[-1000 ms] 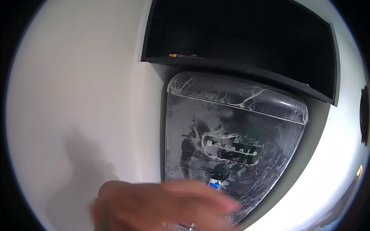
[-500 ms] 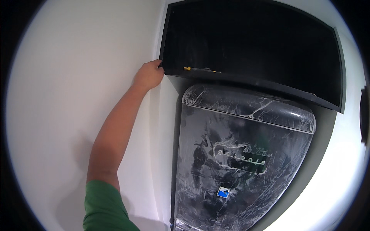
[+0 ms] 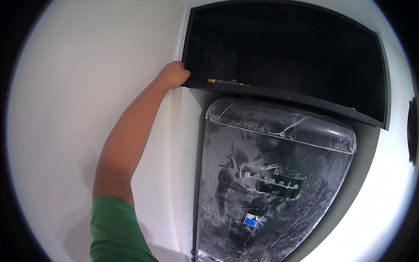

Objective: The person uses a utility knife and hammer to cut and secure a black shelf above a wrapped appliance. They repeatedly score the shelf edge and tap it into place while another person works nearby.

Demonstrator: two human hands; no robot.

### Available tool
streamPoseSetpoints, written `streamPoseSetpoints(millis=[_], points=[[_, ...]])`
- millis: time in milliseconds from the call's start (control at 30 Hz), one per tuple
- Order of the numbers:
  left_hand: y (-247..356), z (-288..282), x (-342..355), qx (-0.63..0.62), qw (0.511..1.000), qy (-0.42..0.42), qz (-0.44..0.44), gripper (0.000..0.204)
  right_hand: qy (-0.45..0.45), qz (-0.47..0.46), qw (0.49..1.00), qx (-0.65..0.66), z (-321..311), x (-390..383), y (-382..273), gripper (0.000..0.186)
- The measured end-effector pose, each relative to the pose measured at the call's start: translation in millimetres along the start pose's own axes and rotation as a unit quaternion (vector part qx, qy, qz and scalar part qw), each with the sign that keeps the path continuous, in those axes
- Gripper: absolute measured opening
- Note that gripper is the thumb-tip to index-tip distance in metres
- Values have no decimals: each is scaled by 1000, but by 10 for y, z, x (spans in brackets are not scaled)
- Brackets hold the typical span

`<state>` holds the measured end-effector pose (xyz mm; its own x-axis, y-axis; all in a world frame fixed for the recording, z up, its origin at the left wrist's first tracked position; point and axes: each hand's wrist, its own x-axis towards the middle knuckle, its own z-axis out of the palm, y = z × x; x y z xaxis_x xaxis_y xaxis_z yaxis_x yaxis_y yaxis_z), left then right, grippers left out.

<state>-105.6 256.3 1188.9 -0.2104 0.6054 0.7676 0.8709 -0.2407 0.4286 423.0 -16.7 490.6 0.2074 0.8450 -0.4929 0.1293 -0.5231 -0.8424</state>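
Note:
My left hand [image 3: 175, 74] is raised to the lower left corner of a black open cabinet [image 3: 283, 92]. Its fingers curl closed over the cabinet's left front edge, the fingertips partly hidden. To the right of that hand, a slim yellow-and-dark tool [image 3: 227, 82], perhaps a utility knife, lies along the cabinet's bottom front edge. Below the cabinet stands a dark rounded fridge [image 3: 227, 183] covered in wrinkled clear film, with raised lettering and a small blue-and-white sticker [image 3: 251, 219] on its door. My right hand is out of view.
A white wall [image 3: 87, 78] runs up the left side, close beside the cabinet and my arm. A grey side panel [image 3: 364, 153] borders the fridge on the right. At the far right rim a dark object [image 3: 412, 131] shows in part.
My left hand has shifted slightly up along the cabinet edge, and its fingers have curled further around the front. The tool still lies on the cabinet's bottom edge.

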Motion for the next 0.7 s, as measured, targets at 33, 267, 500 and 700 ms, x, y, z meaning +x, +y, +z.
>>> streamPoseSetpoints(millis=[33,267,500,700], points=[[24,-30,8,6,1000,-11,-3,42,0,1,1000,0,-9,1,19,29],[25,84,2,162,981,89,62,39,5,7,1000,1,-168,-6,81,29],[46,257,-31,-50,931,237,274,27,10,20,1000,-7,-212,-33,269,28],[1000,330,-947,-78,878,214,420,21,3,40,999,1,-75,-67,502,28]])
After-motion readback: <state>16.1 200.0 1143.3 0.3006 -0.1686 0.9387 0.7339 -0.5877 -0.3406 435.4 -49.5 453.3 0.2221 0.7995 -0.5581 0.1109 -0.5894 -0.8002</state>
